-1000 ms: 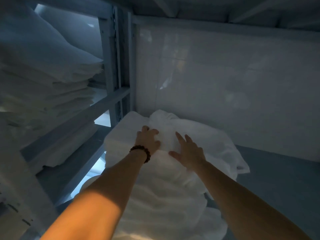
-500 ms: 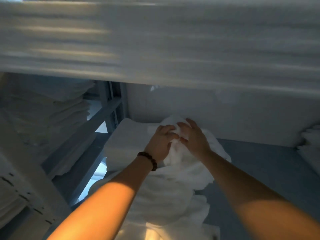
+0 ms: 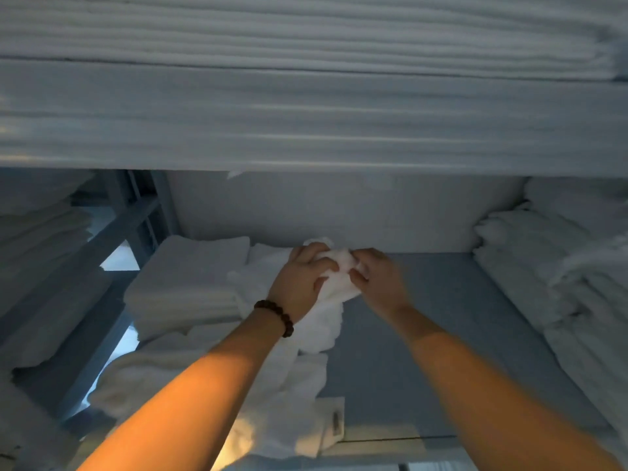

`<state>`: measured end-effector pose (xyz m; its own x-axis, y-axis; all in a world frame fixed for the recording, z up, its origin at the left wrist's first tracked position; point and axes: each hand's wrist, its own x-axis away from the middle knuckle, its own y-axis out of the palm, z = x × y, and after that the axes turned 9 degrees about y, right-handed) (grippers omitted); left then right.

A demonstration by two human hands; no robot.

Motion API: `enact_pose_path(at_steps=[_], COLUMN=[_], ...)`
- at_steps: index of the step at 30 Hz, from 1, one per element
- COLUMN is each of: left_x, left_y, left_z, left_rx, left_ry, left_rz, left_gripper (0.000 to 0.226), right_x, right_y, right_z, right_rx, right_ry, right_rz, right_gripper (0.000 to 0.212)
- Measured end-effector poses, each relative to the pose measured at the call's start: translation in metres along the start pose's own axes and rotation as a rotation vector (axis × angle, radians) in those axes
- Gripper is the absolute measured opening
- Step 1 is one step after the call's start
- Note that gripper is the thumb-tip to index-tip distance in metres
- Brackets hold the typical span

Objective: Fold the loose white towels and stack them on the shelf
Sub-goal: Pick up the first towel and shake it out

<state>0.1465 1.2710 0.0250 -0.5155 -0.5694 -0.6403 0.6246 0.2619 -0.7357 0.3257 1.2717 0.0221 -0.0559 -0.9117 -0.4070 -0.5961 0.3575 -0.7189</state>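
Both hands, left hand and right hand, curl their fingers around a bunched loose towel; folded towels lie just left of the fingers.

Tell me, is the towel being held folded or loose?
Loose: the towel bunches crumpled between the left hand and right hand, trailing unevenly.

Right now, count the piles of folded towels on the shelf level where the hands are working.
2. The left pile sits beside the loose towel; the right pile stands at the right end of the shelf. More may be hidden beyond the frame.
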Motion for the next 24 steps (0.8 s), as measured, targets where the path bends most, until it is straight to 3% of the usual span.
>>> enact_pose_path(at_steps=[15, 24], left_x=[-0.087, -0.077], left_y=[0.149, 0.201], left_z=[0.146, 0.160], left_rx=[0.071, 0.153], left_ry=[-0.041, -0.168], left_rz=[-0.003, -0.203], left_gripper=[0.024, 0.032], right_x=[0.025, 0.076], right_y=[-0.135, -0.131], right_z=[0.184, 0.238], right_rx=[0.041, -0.032], right_ry=[0.053, 0.215], right_rz=[0.052, -0.064], right_gripper=[0.029, 0.029])
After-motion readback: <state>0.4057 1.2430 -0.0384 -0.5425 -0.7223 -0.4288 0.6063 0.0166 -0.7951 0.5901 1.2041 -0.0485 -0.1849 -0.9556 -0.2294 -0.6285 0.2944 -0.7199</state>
